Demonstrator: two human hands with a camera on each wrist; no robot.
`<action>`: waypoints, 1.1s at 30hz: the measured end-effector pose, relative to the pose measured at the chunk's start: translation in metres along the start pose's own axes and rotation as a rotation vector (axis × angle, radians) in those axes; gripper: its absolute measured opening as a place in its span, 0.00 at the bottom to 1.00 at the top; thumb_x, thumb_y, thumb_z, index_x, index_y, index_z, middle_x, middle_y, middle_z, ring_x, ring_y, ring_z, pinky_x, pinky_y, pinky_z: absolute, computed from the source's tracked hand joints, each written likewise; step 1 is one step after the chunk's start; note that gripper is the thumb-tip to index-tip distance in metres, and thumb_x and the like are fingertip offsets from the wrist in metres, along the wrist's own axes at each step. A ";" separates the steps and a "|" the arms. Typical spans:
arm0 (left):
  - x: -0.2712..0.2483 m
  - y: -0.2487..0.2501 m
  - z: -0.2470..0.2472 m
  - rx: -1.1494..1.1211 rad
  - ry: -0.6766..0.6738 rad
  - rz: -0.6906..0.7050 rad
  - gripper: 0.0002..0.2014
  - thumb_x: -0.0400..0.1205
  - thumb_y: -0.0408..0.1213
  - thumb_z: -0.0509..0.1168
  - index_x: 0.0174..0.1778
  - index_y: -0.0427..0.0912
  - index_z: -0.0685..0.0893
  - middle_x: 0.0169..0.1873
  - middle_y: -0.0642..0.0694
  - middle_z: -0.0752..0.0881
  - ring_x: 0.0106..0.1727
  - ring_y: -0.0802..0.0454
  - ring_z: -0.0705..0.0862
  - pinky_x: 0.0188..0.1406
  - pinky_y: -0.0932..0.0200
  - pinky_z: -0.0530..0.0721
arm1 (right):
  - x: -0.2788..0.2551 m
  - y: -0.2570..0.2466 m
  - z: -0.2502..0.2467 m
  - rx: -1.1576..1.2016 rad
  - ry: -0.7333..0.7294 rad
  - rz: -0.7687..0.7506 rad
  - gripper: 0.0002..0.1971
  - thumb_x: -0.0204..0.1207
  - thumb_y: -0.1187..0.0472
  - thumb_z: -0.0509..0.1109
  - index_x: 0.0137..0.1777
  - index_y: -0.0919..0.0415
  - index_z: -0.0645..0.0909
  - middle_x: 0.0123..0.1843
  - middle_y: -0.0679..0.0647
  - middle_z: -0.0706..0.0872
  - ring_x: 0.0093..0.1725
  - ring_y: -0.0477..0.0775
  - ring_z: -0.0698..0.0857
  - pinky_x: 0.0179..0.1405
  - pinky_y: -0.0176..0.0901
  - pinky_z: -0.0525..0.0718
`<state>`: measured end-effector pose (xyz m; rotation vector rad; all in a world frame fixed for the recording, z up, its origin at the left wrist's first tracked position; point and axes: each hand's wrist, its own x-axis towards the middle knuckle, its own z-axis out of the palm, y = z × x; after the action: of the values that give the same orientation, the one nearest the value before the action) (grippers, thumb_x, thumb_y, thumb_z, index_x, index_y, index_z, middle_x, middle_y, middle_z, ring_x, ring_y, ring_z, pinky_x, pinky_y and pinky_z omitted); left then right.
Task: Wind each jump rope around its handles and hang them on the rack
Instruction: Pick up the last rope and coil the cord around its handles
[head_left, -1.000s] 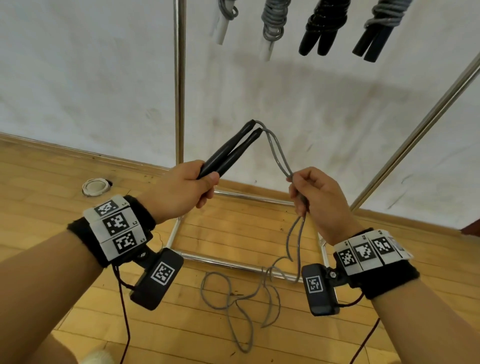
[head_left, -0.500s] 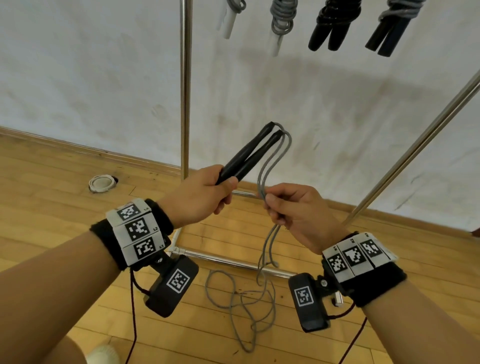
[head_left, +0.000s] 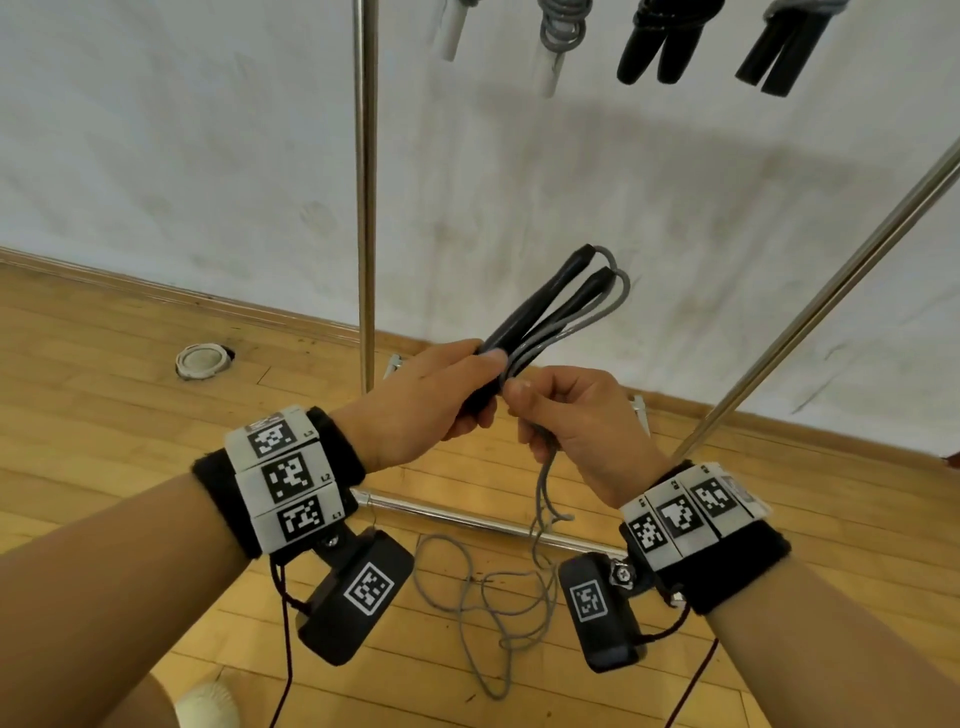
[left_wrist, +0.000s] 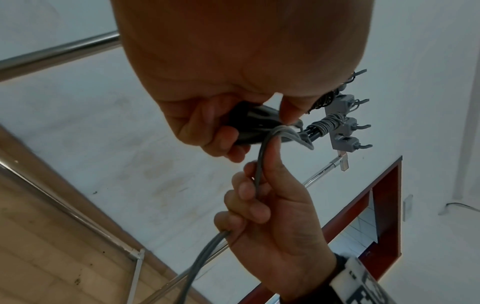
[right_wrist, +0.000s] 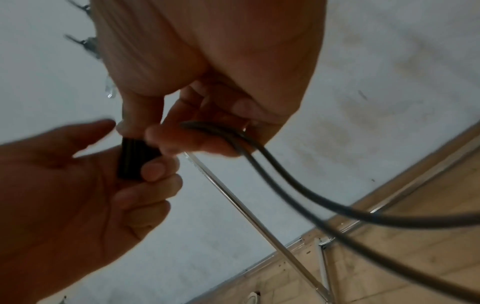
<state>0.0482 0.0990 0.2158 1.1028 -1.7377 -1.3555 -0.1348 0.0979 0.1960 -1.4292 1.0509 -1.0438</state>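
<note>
Left hand clamped round both black handles for an anchor; right hand, just beside handles, pinching grey cord (doubled) to start winding.

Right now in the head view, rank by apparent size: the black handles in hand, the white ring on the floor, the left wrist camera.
1. black handles and left wrist camera: alike, and the camera sits nearer, so no ranking.
2. white ring: smallest.

Wooden floor; grey rope slack, rack base bar, white ring
</note>
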 end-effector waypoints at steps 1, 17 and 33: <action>0.000 -0.001 0.001 0.070 0.009 0.013 0.20 0.88 0.53 0.54 0.43 0.40 0.78 0.31 0.45 0.81 0.27 0.54 0.74 0.25 0.65 0.72 | 0.000 0.001 0.002 -0.024 0.015 -0.021 0.27 0.67 0.49 0.78 0.39 0.78 0.78 0.24 0.56 0.83 0.21 0.51 0.76 0.22 0.38 0.74; -0.003 0.000 -0.010 0.039 0.055 0.068 0.15 0.88 0.46 0.59 0.46 0.37 0.81 0.28 0.48 0.83 0.27 0.52 0.77 0.24 0.65 0.75 | -0.004 0.003 -0.019 -0.151 -0.207 -0.034 0.04 0.79 0.64 0.73 0.49 0.61 0.88 0.38 0.56 0.91 0.36 0.52 0.88 0.40 0.41 0.86; -0.023 0.005 -0.010 0.370 -0.497 0.018 0.10 0.87 0.50 0.60 0.42 0.54 0.80 0.29 0.55 0.78 0.30 0.56 0.75 0.31 0.62 0.75 | -0.008 0.011 -0.033 -0.304 -0.601 0.191 0.04 0.83 0.57 0.68 0.51 0.51 0.85 0.41 0.44 0.86 0.33 0.34 0.84 0.35 0.27 0.81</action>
<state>0.0657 0.1166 0.2225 0.9848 -2.4291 -1.4146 -0.1697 0.0968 0.1871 -1.6999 0.8929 -0.2818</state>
